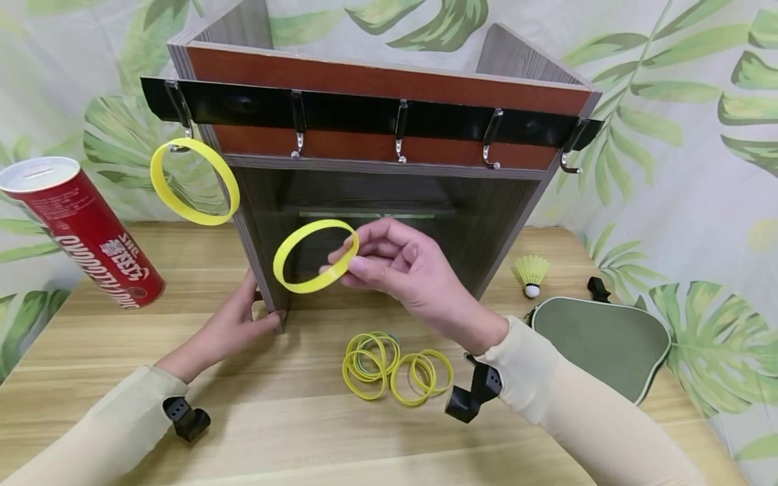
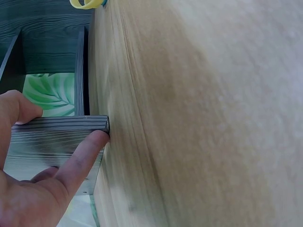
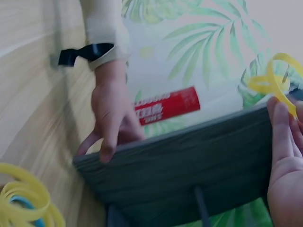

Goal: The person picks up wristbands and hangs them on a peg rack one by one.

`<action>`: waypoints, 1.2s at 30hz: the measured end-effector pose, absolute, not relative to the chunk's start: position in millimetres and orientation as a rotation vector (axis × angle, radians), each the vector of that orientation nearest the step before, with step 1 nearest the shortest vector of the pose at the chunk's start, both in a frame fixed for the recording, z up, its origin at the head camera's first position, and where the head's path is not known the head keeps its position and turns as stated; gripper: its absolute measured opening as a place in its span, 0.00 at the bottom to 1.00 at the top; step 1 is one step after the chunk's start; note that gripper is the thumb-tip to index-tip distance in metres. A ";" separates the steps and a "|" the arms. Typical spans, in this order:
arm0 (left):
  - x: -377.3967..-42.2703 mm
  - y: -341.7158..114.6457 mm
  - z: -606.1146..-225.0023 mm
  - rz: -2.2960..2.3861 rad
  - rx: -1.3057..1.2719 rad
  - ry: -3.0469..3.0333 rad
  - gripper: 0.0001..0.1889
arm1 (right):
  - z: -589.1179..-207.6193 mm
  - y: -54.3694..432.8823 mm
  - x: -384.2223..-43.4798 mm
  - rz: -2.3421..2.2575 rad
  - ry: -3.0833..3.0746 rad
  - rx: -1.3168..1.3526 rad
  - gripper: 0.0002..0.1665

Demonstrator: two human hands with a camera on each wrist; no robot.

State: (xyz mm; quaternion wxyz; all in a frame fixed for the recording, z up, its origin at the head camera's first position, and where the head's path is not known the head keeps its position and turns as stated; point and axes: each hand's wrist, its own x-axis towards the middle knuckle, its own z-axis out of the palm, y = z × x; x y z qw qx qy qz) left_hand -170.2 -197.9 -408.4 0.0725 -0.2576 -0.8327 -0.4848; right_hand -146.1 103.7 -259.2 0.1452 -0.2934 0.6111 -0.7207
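The right hand (image 1: 413, 270) pinches a yellow ring (image 1: 321, 280) between thumb and fingers (image 1: 379, 233) at its right edge; the rest of the loop juts out to the left of the fingertips, above the table (image 1: 292, 418). It is a thin, flat, bright yellow band, tilted, its opening clear. The left hand (image 1: 234, 327) grips the foot of the cabinet's left side panel (image 1: 258, 250). Across the cabinet (image 1: 389, 81) runs a black rail (image 1: 352, 111) with 5 hooks; 1 hung ring (image 1: 234, 189) dangles from the leftmost. Nearer, loose rings (image 1: 394, 381) overlap on the table.
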 end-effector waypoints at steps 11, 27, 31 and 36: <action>-169.3 -199.8 -410.2 -1.437 -0.772 -2.533 0.56 | -238.6 79.6 -136.1 -2.355 1.618 -0.767 0.14; -174.9 -192.3 -409.9 -1.463 -0.809 -2.507 0.56 | -235.2 73.1 -142.1 -2.464 1.693 -0.569 0.12; -174.2 -195.5 -410.0 -1.425 -0.811 -2.500 0.56 | -239.7 72.6 -146.0 -2.422 1.718 -0.582 0.13; -172.2 -199.5 -410.4 -1.426 -0.814 -2.474 0.56 | -241.9 69.7 -148.3 -2.382 1.685 -0.624 0.12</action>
